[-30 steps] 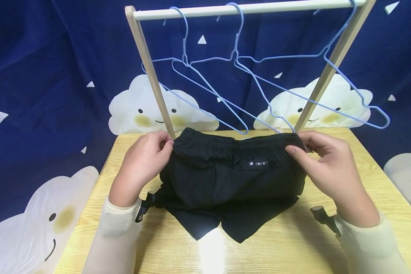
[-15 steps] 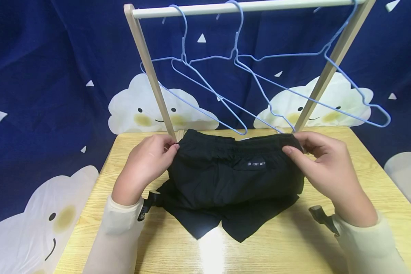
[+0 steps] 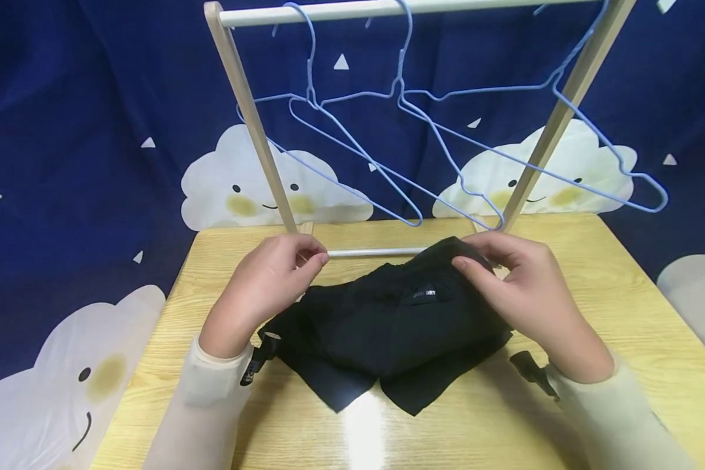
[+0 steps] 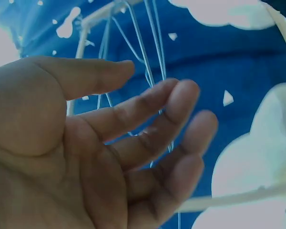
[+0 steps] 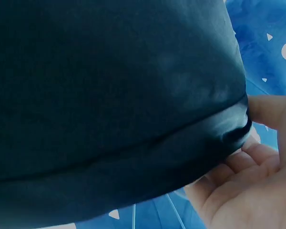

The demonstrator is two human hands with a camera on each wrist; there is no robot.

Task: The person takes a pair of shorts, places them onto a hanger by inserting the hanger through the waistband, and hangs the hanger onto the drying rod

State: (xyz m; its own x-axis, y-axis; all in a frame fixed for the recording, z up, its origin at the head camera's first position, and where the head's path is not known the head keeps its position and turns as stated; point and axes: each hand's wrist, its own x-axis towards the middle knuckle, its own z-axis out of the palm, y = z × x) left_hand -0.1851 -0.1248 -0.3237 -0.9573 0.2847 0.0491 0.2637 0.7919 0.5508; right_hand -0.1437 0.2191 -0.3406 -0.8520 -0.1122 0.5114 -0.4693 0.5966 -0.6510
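While R hand (image 3: 531, 294) grips blk shorts (image 3: 376, 326), L hand (image 3: 264, 287) nearby, loose.

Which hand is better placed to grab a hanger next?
Probably the left. The left hand holds nothing, and the left wrist view shows hangers behind it. The right hand is busy pinching the shorts.

This appears to be an indoor corner dressed as a small set; whether it stands in a home or a studio cannot be told. A creased navy fabric backdrop (image 3: 82, 78), printed with smiling clouds (image 3: 53, 391) and white triangles (image 3: 341, 62), surrounds a wood-grain tabletop (image 3: 599, 281) bearing a garment rack (image 3: 252, 117) with blue wire hangers (image 3: 401, 81).
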